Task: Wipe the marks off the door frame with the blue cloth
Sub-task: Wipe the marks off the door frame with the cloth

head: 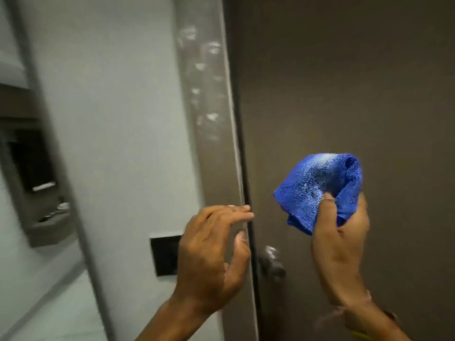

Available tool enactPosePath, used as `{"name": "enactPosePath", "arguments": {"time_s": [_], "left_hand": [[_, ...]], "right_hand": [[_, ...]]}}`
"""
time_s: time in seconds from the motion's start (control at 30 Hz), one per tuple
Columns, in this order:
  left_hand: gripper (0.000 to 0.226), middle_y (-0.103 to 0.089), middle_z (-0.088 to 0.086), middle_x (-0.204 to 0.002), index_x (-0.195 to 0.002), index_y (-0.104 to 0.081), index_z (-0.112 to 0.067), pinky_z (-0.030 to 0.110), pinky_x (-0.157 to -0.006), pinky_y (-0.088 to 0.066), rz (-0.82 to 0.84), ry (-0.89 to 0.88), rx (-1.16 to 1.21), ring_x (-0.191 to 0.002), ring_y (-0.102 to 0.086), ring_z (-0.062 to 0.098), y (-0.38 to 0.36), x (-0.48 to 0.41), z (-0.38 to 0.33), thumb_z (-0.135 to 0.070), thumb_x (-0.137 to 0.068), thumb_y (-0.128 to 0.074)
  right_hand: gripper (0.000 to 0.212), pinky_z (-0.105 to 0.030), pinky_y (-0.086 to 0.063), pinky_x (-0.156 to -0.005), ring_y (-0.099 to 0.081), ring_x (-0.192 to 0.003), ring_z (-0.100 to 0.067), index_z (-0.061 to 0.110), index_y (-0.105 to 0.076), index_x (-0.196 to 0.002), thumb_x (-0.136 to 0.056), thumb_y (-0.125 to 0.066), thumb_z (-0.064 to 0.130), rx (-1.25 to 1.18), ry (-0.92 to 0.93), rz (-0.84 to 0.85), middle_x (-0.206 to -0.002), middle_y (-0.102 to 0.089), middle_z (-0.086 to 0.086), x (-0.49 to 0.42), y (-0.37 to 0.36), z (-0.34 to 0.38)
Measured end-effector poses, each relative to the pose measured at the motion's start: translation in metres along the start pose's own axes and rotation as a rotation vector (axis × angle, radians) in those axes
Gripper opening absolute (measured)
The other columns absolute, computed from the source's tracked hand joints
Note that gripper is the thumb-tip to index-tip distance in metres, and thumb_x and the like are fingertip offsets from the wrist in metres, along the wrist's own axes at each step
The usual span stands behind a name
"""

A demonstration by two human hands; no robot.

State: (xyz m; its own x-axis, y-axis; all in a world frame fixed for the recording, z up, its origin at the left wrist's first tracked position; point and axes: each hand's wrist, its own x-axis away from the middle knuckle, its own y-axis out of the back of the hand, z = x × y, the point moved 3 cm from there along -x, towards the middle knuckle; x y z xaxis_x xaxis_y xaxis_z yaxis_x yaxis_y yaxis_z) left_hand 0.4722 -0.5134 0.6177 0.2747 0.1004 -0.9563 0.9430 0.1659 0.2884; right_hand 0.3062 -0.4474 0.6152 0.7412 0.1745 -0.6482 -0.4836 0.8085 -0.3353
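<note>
Blue cloth (320, 190) is sitting bunched in the right hand (341, 244), whose grip is closing around its lower folds, in front of the brown door (357, 82). Whitish marks (205, 67) are showing on the door frame (209, 153), up and left of the cloth. Left hand (211, 252) is hovering with fingers spread, grip holding nothing, perhaps touching the frame's edge, beside a black wall switch (165, 254).

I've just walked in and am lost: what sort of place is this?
Probably an indoor doorway in a home or hotel room: a dark brown door with a metal handle, a smudged door frame, and a black wall switch plate.
</note>
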Motion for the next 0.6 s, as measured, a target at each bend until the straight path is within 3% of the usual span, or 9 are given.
{"name": "enactPosePath", "arguments": {"time_s": [0.07,0.1,0.17,0.23,0.4,0.47,0.53,0.6], "left_hand": [[0.023,-0.071,0.0,-0.103,-0.101,-0.064,-0.017,0.026,-0.087,-0.048,-0.038,0.023,-0.144,-0.098,-0.061,0.012,0.039,-0.015,0.034,-0.02,-0.084,-0.048],[0.025,-0.071,0.001,-0.102,-0.1,-0.065,-0.015,0.024,-0.087,-0.047,-0.048,0.037,-0.207,-0.098,-0.061,0.011,0.053,-0.023,0.046,-0.022,-0.085,-0.047],[0.028,-0.071,0.002,-0.104,-0.1,-0.066,-0.014,0.022,-0.087,-0.044,-0.057,0.06,-0.308,-0.099,-0.061,0.011,0.072,-0.04,0.068,-0.024,-0.085,-0.045],[0.028,-0.071,0.003,-0.105,-0.101,-0.066,-0.015,0.024,-0.086,-0.043,-0.05,0.062,-0.397,-0.099,-0.062,0.014,0.081,-0.056,0.086,-0.024,-0.085,-0.044],[0.032,-0.071,0.007,-0.11,-0.102,-0.066,-0.013,0.036,-0.091,-0.048,-0.001,-0.009,-0.576,-0.105,-0.066,0.025,0.073,-0.103,0.116,-0.02,-0.081,-0.042],[0.038,-0.069,0.011,-0.116,-0.106,-0.066,-0.01,0.04,-0.095,-0.047,0.019,-0.032,-0.643,-0.111,-0.063,0.027,0.066,-0.123,0.126,-0.019,-0.08,-0.04],[0.046,-0.063,0.014,-0.127,-0.116,-0.063,-0.005,0.041,-0.1,-0.045,0.048,-0.058,-0.712,-0.12,-0.057,0.029,0.057,-0.141,0.135,-0.018,-0.081,-0.037],[0.052,-0.05,0.016,-0.14,-0.13,-0.052,-0.003,0.041,-0.109,-0.036,0.076,-0.095,-0.77,-0.131,-0.045,0.03,0.048,-0.151,0.144,-0.017,-0.082,-0.035]], "right_hand": [[0.046,-0.018,-0.043,-0.067,-0.058,-0.076,-0.005,0.021,-0.047,-0.123,-0.079,-0.043,0.034,0.09,0.217,0.049,-0.096,-0.065,0.021,0.003,-0.041,0.03],[0.048,-0.018,-0.041,-0.071,-0.058,-0.087,-0.011,0.016,-0.045,-0.126,-0.08,-0.042,0.029,0.138,0.345,0.067,-0.109,-0.065,0.005,0.003,-0.055,0.043],[0.05,-0.02,-0.039,-0.093,-0.051,-0.113,-0.021,-0.001,-0.043,-0.13,-0.084,-0.042,0.017,0.217,0.563,0.093,-0.13,-0.054,-0.016,0.0,-0.083,0.063],[0.049,-0.027,-0.035,-0.107,-0.044,-0.128,-0.028,-0.01,-0.039,-0.131,-0.087,-0.043,0.01,0.268,0.689,0.108,-0.137,-0.042,-0.018,-0.01,-0.104,0.071],[0.053,-0.048,-0.035,-0.106,-0.041,-0.13,-0.042,-0.013,-0.039,-0.131,-0.082,-0.06,-0.01,0.346,0.712,0.05,-0.139,-0.043,-0.03,-0.047,-0.137,0.07],[0.063,-0.057,-0.039,-0.103,-0.043,-0.127,-0.047,-0.015,-0.041,-0.13,-0.073,-0.069,-0.013,0.512,0.713,0.085,-0.137,-0.044,-0.034,-0.052,-0.154,0.064],[0.076,-0.063,-0.041,-0.099,-0.04,-0.127,-0.05,-0.015,-0.042,-0.129,-0.065,-0.079,-0.001,0.749,0.75,0.181,-0.138,-0.042,-0.035,-0.047,-0.172,0.052],[0.087,-0.058,-0.026,-0.111,-0.027,-0.138,-0.045,-0.01,-0.036,-0.136,-0.072,-0.068,0.04,0.887,0.761,0.284,-0.147,-0.03,-0.03,-0.036,-0.183,0.039]]}}
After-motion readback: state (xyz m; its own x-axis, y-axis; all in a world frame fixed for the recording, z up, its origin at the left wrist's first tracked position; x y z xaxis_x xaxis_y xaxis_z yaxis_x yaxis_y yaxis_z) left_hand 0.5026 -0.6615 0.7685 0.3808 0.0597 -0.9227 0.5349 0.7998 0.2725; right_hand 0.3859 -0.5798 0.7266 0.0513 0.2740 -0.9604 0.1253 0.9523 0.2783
